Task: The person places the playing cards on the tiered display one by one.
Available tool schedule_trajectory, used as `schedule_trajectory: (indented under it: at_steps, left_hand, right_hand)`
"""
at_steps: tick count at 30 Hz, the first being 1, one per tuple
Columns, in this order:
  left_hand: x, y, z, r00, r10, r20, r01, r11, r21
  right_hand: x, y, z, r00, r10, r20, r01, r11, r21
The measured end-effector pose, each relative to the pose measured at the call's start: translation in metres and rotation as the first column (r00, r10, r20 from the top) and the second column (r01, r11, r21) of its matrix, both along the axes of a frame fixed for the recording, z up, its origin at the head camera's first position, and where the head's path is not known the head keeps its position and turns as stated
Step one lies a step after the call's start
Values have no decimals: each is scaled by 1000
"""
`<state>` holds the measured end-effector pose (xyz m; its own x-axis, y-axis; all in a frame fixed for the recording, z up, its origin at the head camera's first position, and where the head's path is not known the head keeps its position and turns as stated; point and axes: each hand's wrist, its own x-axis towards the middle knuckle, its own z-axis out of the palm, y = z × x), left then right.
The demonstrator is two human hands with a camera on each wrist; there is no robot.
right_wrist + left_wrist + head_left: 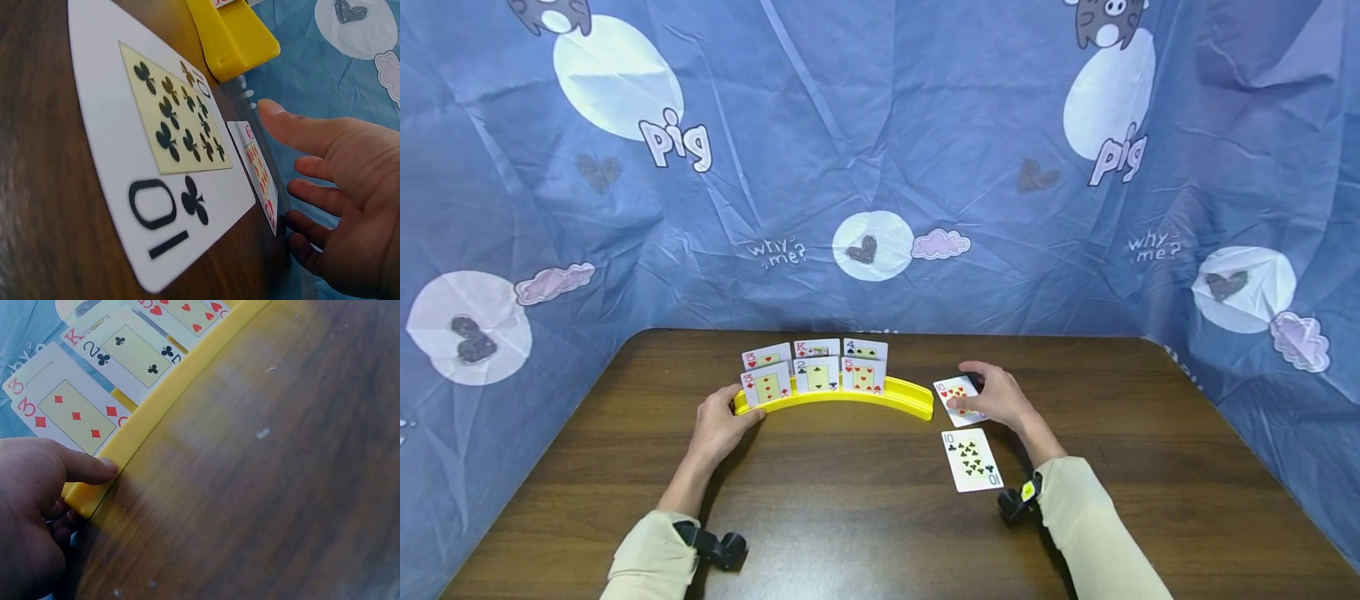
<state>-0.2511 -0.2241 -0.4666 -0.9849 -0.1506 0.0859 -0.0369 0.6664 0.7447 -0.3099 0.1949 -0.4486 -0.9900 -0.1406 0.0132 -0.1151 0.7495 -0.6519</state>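
Note:
My left hand grips the left end of a curved yellow card holder, thumb on its front and fingers behind. Standing in the holder's front row are the three of diamonds, the two of clubs and the five of hearts. Behind them rise the three of hearts, a red king and a black four. My right hand hovers over the ten of hearts, thumb and fingers apart. That card lies face up on the table, partly covered in the head view.
The ten of clubs lies face up on the wooden table, nearer to me than the ten of hearts. A blue printed cloth hangs around the table's back and sides.

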Motion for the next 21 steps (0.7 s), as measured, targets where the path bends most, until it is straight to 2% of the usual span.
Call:
schedule_trajectory:
  at_steps: [7,21]
  left_hand:
    - [0,1,1,1000,4,-7,-3,1000,8]
    - [-1,0,0,1000,5,2,-5,1000,-5]
  right_hand:
    - [-1,6,-4,997,76,-22,-75,995,60]
    - [1,7,-8,994,110,21,-112,984,139]
